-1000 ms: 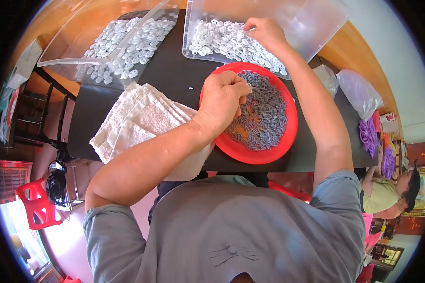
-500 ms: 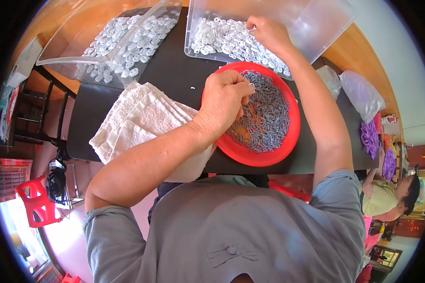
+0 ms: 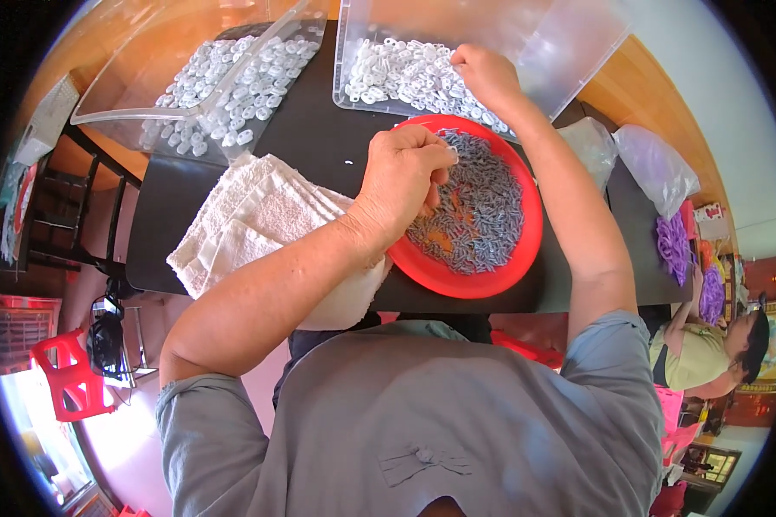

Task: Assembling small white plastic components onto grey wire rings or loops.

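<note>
My left hand [image 3: 403, 177] pinches, apparently, a small piece over the round red plastic bowl [image 3: 526, 250] of grey pieces [image 3: 483, 211], still heaped. My right hand [image 3: 485, 76], curled, rests among white rings [image 3: 405, 73] thinly covering the clear plastic bin [image 3: 569, 52].

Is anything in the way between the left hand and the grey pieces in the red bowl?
No. The left hand is right over the red bowl, fingers down at the grey pieces. Nothing visible lies between them.
</note>
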A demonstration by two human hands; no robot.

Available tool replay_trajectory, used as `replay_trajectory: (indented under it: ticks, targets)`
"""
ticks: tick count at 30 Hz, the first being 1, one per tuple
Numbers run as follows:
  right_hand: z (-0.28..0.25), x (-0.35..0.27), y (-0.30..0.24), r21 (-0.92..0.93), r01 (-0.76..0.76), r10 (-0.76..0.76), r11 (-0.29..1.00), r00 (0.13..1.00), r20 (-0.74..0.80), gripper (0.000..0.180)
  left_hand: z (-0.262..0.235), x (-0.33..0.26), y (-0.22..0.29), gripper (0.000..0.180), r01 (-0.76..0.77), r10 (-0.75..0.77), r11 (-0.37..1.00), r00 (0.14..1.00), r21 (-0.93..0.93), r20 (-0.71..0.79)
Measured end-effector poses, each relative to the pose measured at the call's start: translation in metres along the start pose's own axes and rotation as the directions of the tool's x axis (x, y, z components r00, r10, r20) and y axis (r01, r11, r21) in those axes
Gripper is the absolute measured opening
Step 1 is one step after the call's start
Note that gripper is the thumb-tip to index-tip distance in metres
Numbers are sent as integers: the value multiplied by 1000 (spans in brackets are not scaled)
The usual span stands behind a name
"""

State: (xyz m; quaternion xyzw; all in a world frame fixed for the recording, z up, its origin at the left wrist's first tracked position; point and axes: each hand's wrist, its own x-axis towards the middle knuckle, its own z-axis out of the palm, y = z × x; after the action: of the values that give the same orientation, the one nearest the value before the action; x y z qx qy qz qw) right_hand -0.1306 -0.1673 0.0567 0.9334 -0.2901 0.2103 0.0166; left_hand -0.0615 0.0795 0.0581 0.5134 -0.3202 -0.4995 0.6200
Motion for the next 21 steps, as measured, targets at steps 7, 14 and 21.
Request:
replay_trajectory:
  ticks: [7,14,21]
  targets:
    - [-64,-53,-41,739,-257,221,623,964,149,13,-12,10,5,14,-70,64,966,997,-249,-34]
    - [-98,-109,-109,729,105,-63,676,994,-85,10,-19,17,25,21,-45,23,853,999,-520,-48]
    - [-81,-115,-124,545,418,-256,727,901,-350,20,10,22,49,24,76,-79,817,997,-572,20]
